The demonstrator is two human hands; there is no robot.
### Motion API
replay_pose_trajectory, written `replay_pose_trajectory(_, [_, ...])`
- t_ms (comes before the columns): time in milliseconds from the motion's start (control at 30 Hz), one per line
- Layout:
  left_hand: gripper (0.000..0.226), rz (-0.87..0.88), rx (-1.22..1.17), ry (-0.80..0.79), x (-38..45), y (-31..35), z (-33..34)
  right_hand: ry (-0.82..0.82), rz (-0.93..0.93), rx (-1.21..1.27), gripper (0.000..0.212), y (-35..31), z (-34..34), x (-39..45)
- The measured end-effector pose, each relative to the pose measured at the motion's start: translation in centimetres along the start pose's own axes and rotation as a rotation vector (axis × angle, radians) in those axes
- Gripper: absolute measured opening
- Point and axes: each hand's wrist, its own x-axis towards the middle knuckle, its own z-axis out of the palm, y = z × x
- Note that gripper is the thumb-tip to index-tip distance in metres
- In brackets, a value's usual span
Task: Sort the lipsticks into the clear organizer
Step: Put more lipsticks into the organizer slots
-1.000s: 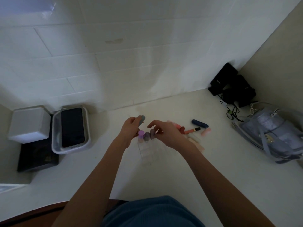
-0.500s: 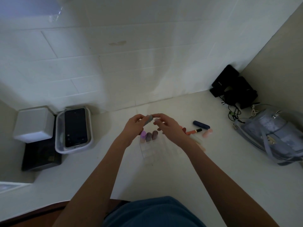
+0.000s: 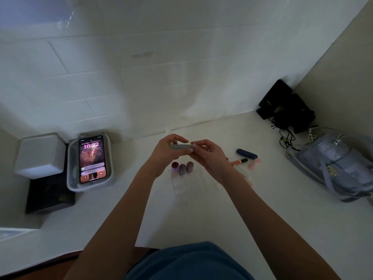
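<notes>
Both hands are raised together over the middle of the white bench, sharing one grey lipstick (image 3: 180, 146) that lies level between them: the left hand (image 3: 163, 153) has its fingers and thumb curled round the tube's left part, and the right hand (image 3: 207, 156) pinches the right end with its fingertips. Just below the hands the clear organizer (image 3: 188, 185) stands on the bench, hard to make out against the pale surface, and three lipsticks stand upright in its far row: a pink one with a dark red top (image 3: 174, 168) at the left, a grey-mauve one (image 3: 182, 169) in the middle and a darker mauve one (image 3: 190, 167) at the right, side by side. More pieces lie loose to the right of the organizer: a dark blue tube (image 3: 246, 153), an orange tube with a black cap (image 3: 239, 161) and a pale pink piece (image 3: 254, 163). Toward the bench's left edge a lit phone (image 3: 92, 159) rests in a grey tray (image 3: 70, 174), beside a white box (image 3: 40, 155) sitting on a black box (image 3: 48, 197). In the far right corner stand black devices with cables (image 3: 282, 106), and a grey-blue bag (image 3: 339, 164) lies along the right edge.
</notes>
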Motion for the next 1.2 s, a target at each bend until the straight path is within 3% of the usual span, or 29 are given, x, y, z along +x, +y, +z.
replay_pose_trajectory(100, [0.012, -0.019, -0.166, -0.034, -0.1, 0.3, -0.2, 0.085, -0.001, 0.142, 0.01, -0.1, -0.6, 0.2])
replay_pose_trajectory(233, [0.016, 0.028, -0.098, -0.041, -0.1, 0.3, -0.1, 0.08, 0.05, 0.156, 0.022, -0.2, -1.1, 0.1])
replay_pose_trajectory(333, [0.02, 0.04, -0.119, -0.012, 0.0, 0.2, 0.2, 0.06, 0.067, -0.062, 0.019, 0.1, -0.8, 0.1])
replay_pose_trajectory(467, [0.019, 0.052, -0.086, 0.007, 0.4, 0.3, 0.3, 0.071, -0.151, -0.573, 0.023, 0.1, -0.8, 0.2])
replay_pose_trajectory(567, [0.016, 0.048, 0.009, 0.029, 0.2, 0.7, 0.9, 0.06, -0.258, -0.803, 0.025, 0.1, -0.5, 0.3])
replay_pose_trajectory(700, [0.02, 0.021, 0.055, 0.023, 0.1, 0.7, 1.7, 0.111, -0.251, -0.923, 0.022, -0.1, -0.7, 0.5])
replay_pose_trajectory(867, [0.031, 0.008, -0.013, 0.064, 0.7, -0.2, 1.3, 0.095, -0.123, -0.795, 0.025, -0.3, -1.4, -0.6])
replay_pose_trajectory(1133, [0.042, -0.117, -0.009, 0.126, 0.9, -1.1, 1.3, 0.035, -0.08, -1.057, 0.027, 0.9, -2.0, -0.9])
replay_pose_trajectory(1200, [0.034, -0.143, 0.005, 0.127, 1.0, -1.3, 1.5, 0.047, -0.119, -1.136, 0.027, 1.5, -2.2, -0.8])
